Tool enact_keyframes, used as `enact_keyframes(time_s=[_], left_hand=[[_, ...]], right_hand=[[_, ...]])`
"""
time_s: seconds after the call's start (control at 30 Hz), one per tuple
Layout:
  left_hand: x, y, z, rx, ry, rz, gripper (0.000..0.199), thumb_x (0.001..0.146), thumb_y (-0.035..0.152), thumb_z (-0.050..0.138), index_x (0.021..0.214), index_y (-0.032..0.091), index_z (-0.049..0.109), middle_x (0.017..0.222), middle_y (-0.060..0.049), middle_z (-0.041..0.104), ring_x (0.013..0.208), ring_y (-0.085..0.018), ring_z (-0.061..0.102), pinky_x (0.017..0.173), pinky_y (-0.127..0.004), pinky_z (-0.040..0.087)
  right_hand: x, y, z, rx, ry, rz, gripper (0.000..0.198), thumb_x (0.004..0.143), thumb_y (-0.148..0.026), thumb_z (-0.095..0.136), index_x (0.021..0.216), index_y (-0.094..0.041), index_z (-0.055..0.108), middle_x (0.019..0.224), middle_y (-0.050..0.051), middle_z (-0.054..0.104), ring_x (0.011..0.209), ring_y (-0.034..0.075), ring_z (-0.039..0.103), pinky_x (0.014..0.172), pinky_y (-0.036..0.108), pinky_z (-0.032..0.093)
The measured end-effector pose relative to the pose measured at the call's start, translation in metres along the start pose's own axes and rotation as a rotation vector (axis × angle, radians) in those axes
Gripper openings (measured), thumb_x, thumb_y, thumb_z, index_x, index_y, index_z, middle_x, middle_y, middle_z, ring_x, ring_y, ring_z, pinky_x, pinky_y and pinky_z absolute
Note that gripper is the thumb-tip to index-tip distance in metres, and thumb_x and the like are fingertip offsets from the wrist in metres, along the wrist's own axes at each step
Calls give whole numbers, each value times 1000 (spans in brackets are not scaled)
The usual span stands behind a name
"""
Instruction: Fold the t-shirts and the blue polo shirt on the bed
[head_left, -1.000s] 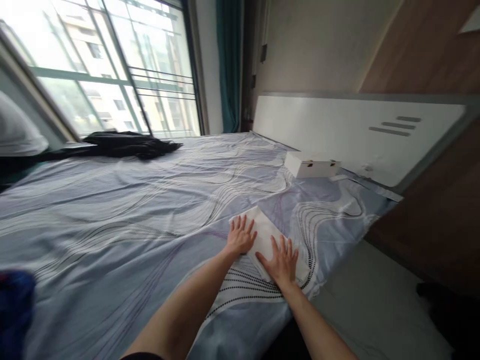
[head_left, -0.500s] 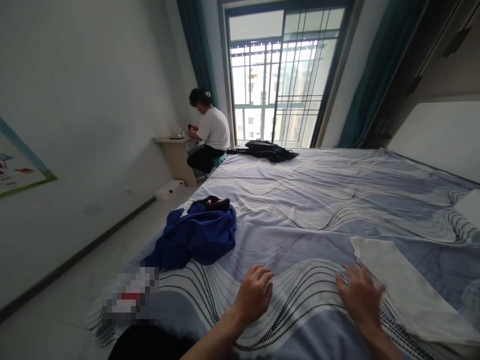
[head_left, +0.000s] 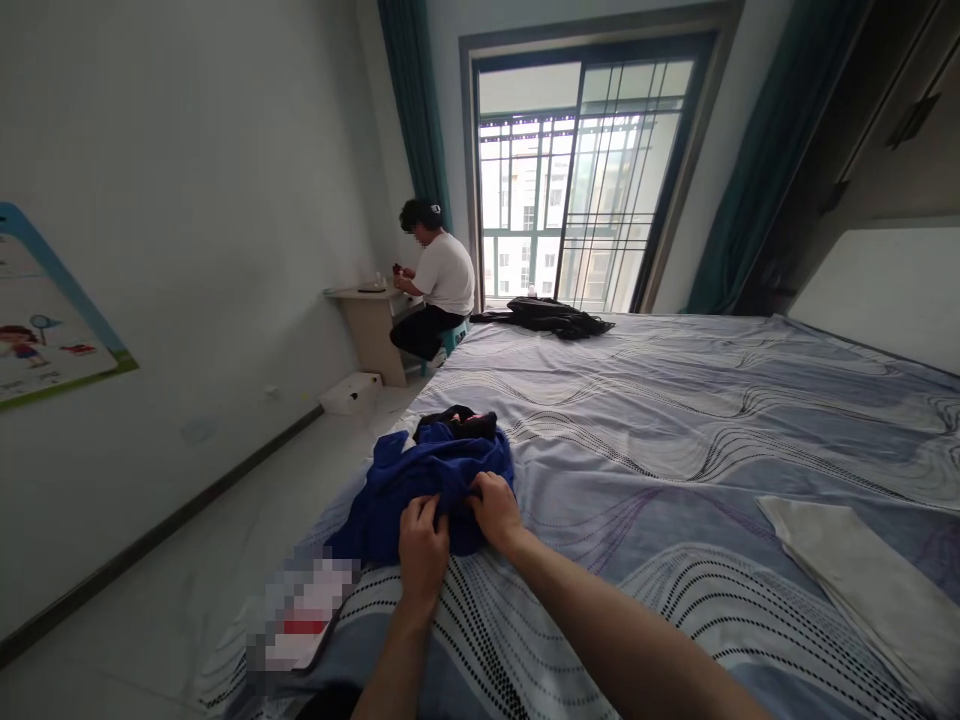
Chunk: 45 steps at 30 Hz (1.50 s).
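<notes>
A rumpled blue garment (head_left: 375, 505) lies in a heap near the bed's left edge. My left hand (head_left: 424, 548) is at its near side, fingers curled into the fabric. Close by on the right, my right hand (head_left: 497, 510) pinches another fold of it. Some fingertips are hidden in the cloth. On top of the heap's far end lie dark clothes (head_left: 480, 425) with a bit of pink showing. A folded white cloth (head_left: 862, 570) rests flat on the bed at the right, apart from both hands.
The patterned bedsheet (head_left: 637, 420) spreads across the bed. A partly blurred flat item (head_left: 300, 625) lies near its left edge. Black clothing (head_left: 555, 318) lies at the far end. Beyond, a person in white (head_left: 446, 275) sits at a small desk (head_left: 371, 320); a white box (head_left: 351, 393) stands on the floor.
Both hands have moved left from over the bare sheet and taken hold of the blue garment. The view has shifted, so the white cloth now appears farther right.
</notes>
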<state>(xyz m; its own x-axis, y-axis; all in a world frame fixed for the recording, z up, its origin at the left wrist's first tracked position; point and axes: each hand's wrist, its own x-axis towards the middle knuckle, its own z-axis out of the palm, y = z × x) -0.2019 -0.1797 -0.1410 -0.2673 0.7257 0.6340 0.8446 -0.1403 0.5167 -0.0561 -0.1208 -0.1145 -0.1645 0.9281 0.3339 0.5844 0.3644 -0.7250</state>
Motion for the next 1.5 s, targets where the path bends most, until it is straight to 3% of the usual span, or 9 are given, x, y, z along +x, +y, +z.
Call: enact_keyframes(time_s=[0.27,0.5,0.63,0.73,0.87,1.0,1.13,1.33,1.5], left_hand=[[14,45,-5,63,10,207,32,96,29,54,124,24,70,125,-12,64,117,-29,55,102,-46,45],[65,48,5,274,-506,246,37,93,19,50,125,21,68,118,-11,69,110,-27,64,96,-41,47],[39,55,9,263,-818,345,38,89,11,50,120,22,68,119,-9,69,108,-23,67,91,-32,49],[4,71,13,200,-890,337,38,90,12,48,122,22,66,122,-8,69,109,-22,67,91,-30,50],[-17,91,7,97,-973,285,32,92,41,59,109,18,72,114,-11,70,100,-24,68,85,-31,52],[-2,89,-9,73,-725,257,40,97,48,49,92,19,76,101,-10,71,97,-24,64,88,-35,50],[14,78,-15,445,-280,115,49,94,39,55,135,14,62,127,-20,64,122,-37,51,97,-52,43],[4,110,-4,425,-473,36,24,92,21,48,101,16,70,102,-14,73,106,-32,61,99,-56,35],[-6,155,12,-18,-718,101,18,87,25,57,88,15,73,94,-11,74,91,-23,67,82,-33,46]], right_hand=[[8,21,-38,295,197,30,3,84,-23,56,83,-24,58,78,-1,65,76,19,61,74,30,45],[31,42,-74,213,-42,-75,15,89,-21,51,98,-24,63,82,0,65,78,18,60,77,30,44],[15,65,-85,180,-338,-200,6,78,-21,69,84,-22,67,94,2,65,76,16,59,75,28,46],[1,75,-83,241,-319,-81,9,82,-28,69,86,-20,69,112,5,65,77,14,60,75,27,49],[-9,74,-79,214,-293,91,36,70,-15,74,106,-22,71,84,-1,68,73,15,60,74,27,48],[-12,71,-87,242,-259,121,16,70,-9,66,79,-21,73,66,-3,64,67,15,58,71,26,45],[-18,77,-108,286,-87,182,13,73,-14,60,72,-21,70,68,-2,65,73,16,59,74,27,45],[-36,91,-118,353,142,387,24,83,-38,54,87,-19,68,75,1,67,74,18,61,68,28,49],[-41,76,-93,542,4,510,34,79,-49,69,87,-16,71,74,5,71,66,20,65,59,30,52]])
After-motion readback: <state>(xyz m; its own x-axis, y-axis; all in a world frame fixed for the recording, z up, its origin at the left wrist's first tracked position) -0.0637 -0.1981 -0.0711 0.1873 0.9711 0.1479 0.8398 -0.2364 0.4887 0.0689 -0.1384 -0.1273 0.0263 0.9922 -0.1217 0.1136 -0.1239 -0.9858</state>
